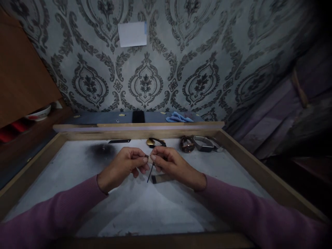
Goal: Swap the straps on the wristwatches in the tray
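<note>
Pinching a small pale piece [150, 159] between the fingertips of left hand [131, 162] and right hand [169, 162], above the middle of the wooden tray [124, 134]. Showing a thin dark stick [150, 174] slanting down toward the tray's floor, and a dark-ended flat strip [160, 178] on that floor at mid-tray. Showing along the tray's far wall, left to right, a black flat piece [119, 141], gold watch [150, 141], brown link band [187, 144] and grey band [204, 144]. Showing a blue cloth [178, 118] just beyond the tray.
</note>
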Available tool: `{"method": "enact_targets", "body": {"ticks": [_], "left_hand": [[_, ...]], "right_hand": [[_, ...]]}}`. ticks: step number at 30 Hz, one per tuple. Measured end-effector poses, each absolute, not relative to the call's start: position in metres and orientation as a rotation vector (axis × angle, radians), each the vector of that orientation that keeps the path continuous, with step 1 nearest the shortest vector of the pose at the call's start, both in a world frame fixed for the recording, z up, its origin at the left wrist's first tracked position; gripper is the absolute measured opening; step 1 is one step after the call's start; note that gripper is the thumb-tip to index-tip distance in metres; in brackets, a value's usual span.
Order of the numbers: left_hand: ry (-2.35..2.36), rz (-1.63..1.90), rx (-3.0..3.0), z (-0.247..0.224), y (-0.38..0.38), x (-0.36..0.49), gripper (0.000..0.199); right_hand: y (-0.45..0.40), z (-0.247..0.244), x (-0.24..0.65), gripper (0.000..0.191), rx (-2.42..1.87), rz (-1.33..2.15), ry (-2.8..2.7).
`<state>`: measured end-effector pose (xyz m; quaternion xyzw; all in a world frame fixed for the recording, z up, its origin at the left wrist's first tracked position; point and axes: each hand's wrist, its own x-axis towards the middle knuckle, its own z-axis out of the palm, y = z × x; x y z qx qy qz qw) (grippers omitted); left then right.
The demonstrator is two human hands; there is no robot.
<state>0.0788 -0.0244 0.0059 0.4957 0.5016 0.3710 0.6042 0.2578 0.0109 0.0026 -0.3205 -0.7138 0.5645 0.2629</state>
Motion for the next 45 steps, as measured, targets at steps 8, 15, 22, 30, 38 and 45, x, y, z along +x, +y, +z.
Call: {"method": "enact_targets", "body": {"ticks": [8,15,22,30,38,45], "left_hand": [[1.092,0.913,1.082,0.0046,-0.0234,0.0786,0.024],[1.106,0.918,1.104,0.0049,-0.0242,0.0791,0.019],[1.116,0.905,1.109,0.0073,-0.0239,0.0788,0.020],[1.085,0.919,1.114,0.0064,-0.0247,0.0794,0.024],[1.056,0.917,1.089,0.0072,-0.0244,0.0790,0.021],[1.054,0.922,1.088,0.0053,-0.0247,0.0788,0.020]], "right_hand": [[0.0106,-0.0009,0.2585,0.026,-0.838,1.402,-1.982],[0.0100,-0.0021,0.2590,0.022,-0.818,1.302,-2.033],[0.0094,0.0006,0.2588,0.022,-0.829,1.277,-2.070],[0.0047,0.0027,0.2590,0.018,-0.838,1.184,-2.109],[0.0048,0.0031,0.2596,0.014,-0.811,1.194,-2.102],[0.0064,0.0029,0.2593,0.014,-0.800,1.219,-2.093]]}}
